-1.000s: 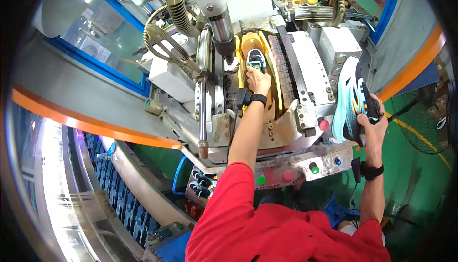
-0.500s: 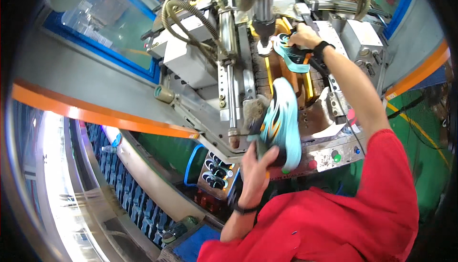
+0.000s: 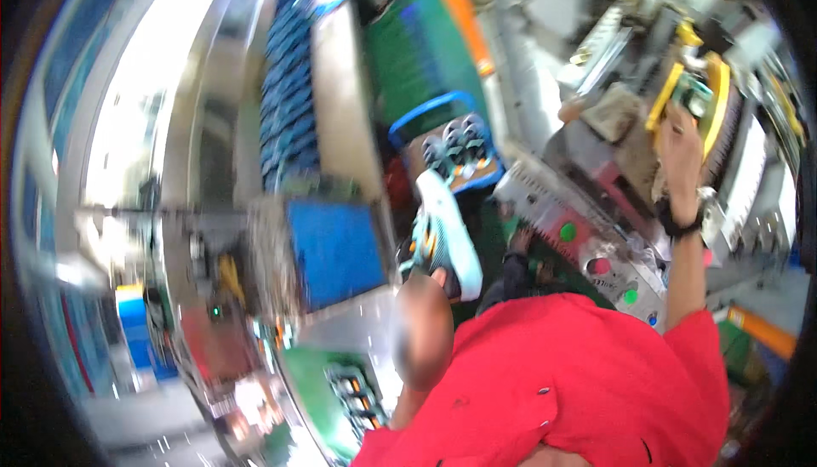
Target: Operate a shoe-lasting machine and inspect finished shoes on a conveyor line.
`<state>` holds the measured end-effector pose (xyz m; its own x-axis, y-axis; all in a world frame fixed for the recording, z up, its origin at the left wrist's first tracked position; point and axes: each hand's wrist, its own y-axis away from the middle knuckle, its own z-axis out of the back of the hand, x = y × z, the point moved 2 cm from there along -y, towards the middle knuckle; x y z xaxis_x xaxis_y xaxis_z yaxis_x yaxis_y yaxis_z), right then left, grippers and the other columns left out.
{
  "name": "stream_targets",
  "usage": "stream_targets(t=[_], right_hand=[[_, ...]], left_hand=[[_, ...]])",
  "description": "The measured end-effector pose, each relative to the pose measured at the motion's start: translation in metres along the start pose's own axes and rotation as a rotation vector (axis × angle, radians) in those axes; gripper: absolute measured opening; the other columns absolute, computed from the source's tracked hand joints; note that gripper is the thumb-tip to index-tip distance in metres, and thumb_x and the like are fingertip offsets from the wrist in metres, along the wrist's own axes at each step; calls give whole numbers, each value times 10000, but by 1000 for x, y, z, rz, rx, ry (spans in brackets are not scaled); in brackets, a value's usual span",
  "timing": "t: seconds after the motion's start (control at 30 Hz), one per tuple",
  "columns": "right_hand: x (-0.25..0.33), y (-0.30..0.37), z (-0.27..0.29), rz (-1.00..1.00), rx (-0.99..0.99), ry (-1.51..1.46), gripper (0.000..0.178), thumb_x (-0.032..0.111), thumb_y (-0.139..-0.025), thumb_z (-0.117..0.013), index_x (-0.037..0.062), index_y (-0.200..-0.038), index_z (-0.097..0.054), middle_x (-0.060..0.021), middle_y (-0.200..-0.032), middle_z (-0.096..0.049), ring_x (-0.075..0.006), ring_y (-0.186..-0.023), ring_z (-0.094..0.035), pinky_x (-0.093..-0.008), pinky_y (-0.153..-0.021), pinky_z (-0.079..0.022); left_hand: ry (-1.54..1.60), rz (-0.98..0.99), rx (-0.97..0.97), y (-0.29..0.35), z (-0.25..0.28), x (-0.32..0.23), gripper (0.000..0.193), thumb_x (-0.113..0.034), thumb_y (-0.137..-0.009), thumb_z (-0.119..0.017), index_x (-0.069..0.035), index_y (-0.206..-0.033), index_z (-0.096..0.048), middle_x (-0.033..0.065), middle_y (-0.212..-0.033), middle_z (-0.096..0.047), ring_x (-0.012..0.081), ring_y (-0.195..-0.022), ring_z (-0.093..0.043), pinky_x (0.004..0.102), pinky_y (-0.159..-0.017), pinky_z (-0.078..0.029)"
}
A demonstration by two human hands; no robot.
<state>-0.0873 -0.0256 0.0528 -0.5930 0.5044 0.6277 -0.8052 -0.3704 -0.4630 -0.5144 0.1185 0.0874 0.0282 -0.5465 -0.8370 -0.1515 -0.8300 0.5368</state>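
Observation:
My left hand [image 3: 428, 324], blurred, is closed on the heel end of a light-blue and white sneaker [image 3: 448, 236] with black and orange parts. The shoe is held toe-up in front of my red shirt, away from the machine. Over at the right, my right hand [image 3: 681, 154] reaches into the machine between two yellow bars [image 3: 717, 97]. Its fingers look curled at a second sneaker [image 3: 695, 95], of which only a small light-green part shows past the hand. Motion blur softens the fingertips there.
A blue-framed cart [image 3: 477, 179] carries several dark shoes. The machine's front panel [image 3: 587, 242] has coloured buttons. At the left are a blue mat [image 3: 334, 252] and a conveyor of dark blue pieces [image 3: 289, 101]. More shoes [image 3: 357, 397] sit on a rack low down.
The view has swung left. My left hand has carried its sneaker leftward, away from the machine's front. My right hand stays at the machine by the other sneaker.

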Motion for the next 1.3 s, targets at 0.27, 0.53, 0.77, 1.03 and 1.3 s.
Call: stream_targets(t=[0.27,0.53,0.77,1.03,1.3], right_hand=[[-10,206,-155,374,474,-64,187,42,-820,-592,77,-999,-633,-132,-950,-592,-339,-926,-584,-426,-795,-475],[-20,197,-178,360,486,-114,175,79,-871,-588,22,-1028,-641,-152,-974,-628,-324,-879,-598,-397,-809,-478],[244,88,-196,561,510,-696,205,50,-927,-601,30,-1131,-615,-93,-998,-644,-172,-839,-623,-294,-712,-486],[711,138,-140,1512,301,-629,256,-11,-826,-655,17,-1079,-628,-112,-1059,-664,-273,-985,-636,-344,-855,-484],[1048,337,-185,2212,217,-187,612,288,-796,-733,20,-1306,-527,-244,-1294,-555,-404,-1228,-488,-438,-1052,-394]], left_hand=[[262,129,-48,36,68,62,237,-79,-871,-678,8,-1084,-621,56,-958,-673,155,-863,-663,288,-773,-534],[637,58,-543,57,198,123,259,28,-806,-706,66,-1045,-616,135,-945,-677,259,-788,-697,372,-688,-599],[644,-36,-976,-3,399,206,358,8,-709,-774,81,-1014,-603,149,-931,-671,261,-754,-690,405,-644,-592],[260,49,-1280,-61,580,227,498,-171,-640,-772,45,-1048,-585,181,-977,-669,323,-906,-651,395,-853,-497],[-258,87,-1539,-98,618,234,679,-158,-767,-711,-63,-1356,-387,226,-1215,-583,435,-1026,-611,497,-860,-494]])
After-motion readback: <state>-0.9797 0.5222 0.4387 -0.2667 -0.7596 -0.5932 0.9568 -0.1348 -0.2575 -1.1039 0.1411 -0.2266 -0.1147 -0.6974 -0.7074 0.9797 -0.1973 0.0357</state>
